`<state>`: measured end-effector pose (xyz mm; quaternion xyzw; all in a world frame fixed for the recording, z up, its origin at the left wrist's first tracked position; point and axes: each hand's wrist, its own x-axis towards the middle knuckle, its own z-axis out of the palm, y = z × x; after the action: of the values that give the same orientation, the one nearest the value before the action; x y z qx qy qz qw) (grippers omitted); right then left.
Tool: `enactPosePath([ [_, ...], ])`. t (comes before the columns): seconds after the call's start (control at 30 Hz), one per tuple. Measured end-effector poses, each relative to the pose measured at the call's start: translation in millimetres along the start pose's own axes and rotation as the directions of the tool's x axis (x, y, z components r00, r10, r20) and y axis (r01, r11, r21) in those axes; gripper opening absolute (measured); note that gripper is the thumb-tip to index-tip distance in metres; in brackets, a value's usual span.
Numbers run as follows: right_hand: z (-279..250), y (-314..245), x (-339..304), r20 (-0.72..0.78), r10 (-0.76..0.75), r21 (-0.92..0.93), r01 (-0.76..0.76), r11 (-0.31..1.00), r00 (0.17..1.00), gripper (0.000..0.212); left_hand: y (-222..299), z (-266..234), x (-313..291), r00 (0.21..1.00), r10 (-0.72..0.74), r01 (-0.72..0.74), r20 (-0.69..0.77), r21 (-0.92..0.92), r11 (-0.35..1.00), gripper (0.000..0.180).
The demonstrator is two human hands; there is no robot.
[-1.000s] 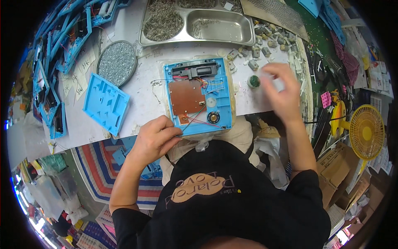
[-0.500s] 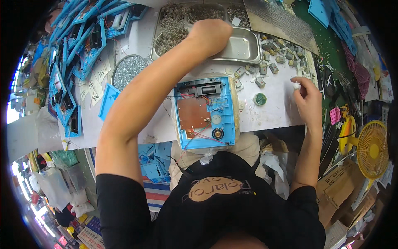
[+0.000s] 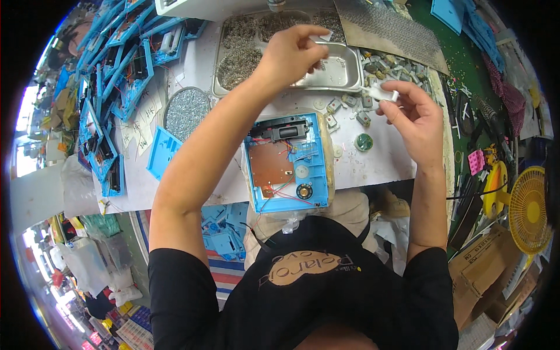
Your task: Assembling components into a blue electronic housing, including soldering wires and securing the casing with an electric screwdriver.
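My left hand (image 3: 291, 56) hovers over the front of a metal tray (image 3: 357, 79), its fingers apart and nothing visible in them. A small white piece (image 3: 325, 36) shows beside its index finger. In the pinch of my right hand (image 3: 413, 111) is a small white plastic part (image 3: 383, 92), held near the little grey motors (image 3: 363, 119). Between my forearms an open blue plastic casing (image 3: 319, 192) lies on a padded support. Inside it are a brown board (image 3: 269, 163), a round speaker (image 3: 304, 191), a black mechanism (image 3: 287, 131) and thin wires.
Small metal parts (image 3: 239, 64) fill the tray's compartments. A round dish of silvery screws (image 3: 186, 111) and a loose blue panel (image 3: 163, 153) lie left. Blue casings (image 3: 111, 87) are piled at far left. A green round object (image 3: 363, 142) sits right; a yellow fan (image 3: 528, 210) stands beyond.
My left hand has risen slightly from the tray and its closed fingers have spread. My right hand has moved left and up toward the motors, holding the white plastic part.
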<state>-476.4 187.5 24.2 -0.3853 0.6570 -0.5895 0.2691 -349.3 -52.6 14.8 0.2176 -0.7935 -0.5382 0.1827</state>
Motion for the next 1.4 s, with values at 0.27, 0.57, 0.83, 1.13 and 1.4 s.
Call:
enactPosePath([
  [0.27,12.1,-6.4,-27.2,-0.04,-0.075,0.044,0.076,0.996,0.996,0.03,4.9,-27.6,-48.6,0.951,0.297,-0.21,-0.085,0.528,0.823,0.025],
  [0.57,-2.4,-1.7,-56.2,-0.115,0.015,-0.014,-0.016,1.0,0.993,0.028,-31.2,25.0,32.8,0.95,0.209,-0.311,0.231,0.732,0.606,0.019],
  [0.83,-3.4,-0.2,-54.4,-0.102,0.028,-0.017,-0.03,0.999,0.994,0.029,-9.4,48.3,38.4,0.906,0.056,-0.408,0.421,0.827,0.387,0.017],
  [1.13,3.0,-13.2,-75.9,0.025,-0.272,-0.072,0.274,0.959,0.962,0.031,72.0,-17.8,-106.0,0.996,0.057,-0.062,0.07,0.072,0.995,0.012],
  [1.4,48.0,-18.8,-87.6,0.304,-0.258,-0.027,0.279,0.96,0.917,0.032,26.9,12.0,-227.1,0.847,-0.423,0.49,0.323,-0.783,0.383,0.026],
])
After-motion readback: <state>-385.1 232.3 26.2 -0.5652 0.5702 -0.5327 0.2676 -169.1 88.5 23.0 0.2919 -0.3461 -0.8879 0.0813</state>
